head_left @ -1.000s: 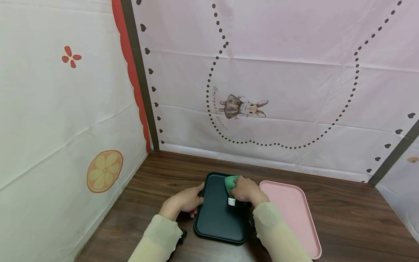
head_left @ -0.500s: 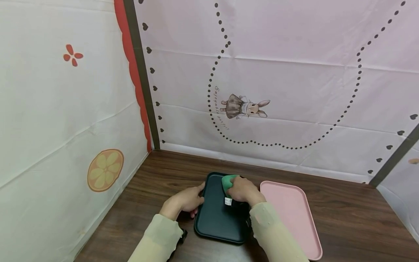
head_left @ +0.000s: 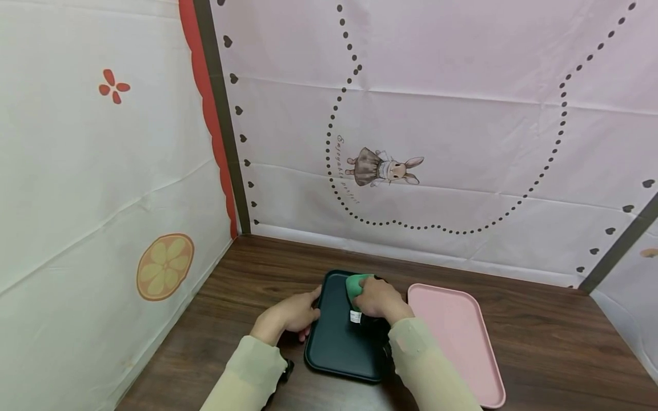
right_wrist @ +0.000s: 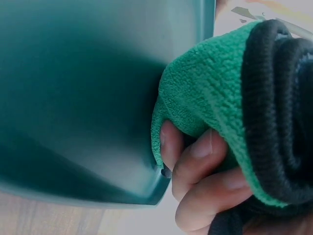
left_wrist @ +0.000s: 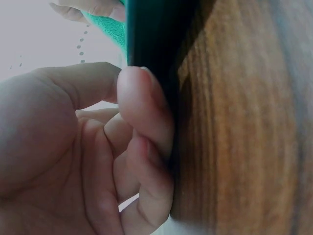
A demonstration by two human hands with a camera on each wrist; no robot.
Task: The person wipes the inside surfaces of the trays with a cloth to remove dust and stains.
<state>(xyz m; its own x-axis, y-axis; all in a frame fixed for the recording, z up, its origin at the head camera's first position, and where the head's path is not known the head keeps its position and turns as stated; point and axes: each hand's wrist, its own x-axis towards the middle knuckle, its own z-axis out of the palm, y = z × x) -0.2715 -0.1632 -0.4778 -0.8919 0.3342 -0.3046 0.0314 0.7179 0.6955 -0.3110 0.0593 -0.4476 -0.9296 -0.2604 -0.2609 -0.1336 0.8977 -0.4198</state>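
Note:
A dark green rectangular tray lies on the table in the head view. My left hand holds its left edge. In the left wrist view the thumb is at the rim of the tray, and curled fingers press against its outer side, near the tabletop. A folded green cloth with dark edging and a white label is gripped by my right hand over the tray's far right part. The right wrist view shows fingers curled into the cloth, which touches the tray surface.
To the right of the dark tray lies a pink tray, partly covered by the right sleeve. Both trays rest on a brown wood-grain table. Printed fabric walls stand behind and at the left.
My right hand has slid the cloth a little to the left over the tray. The left hand keeps its place at the tray's edge, and both trays stay put.

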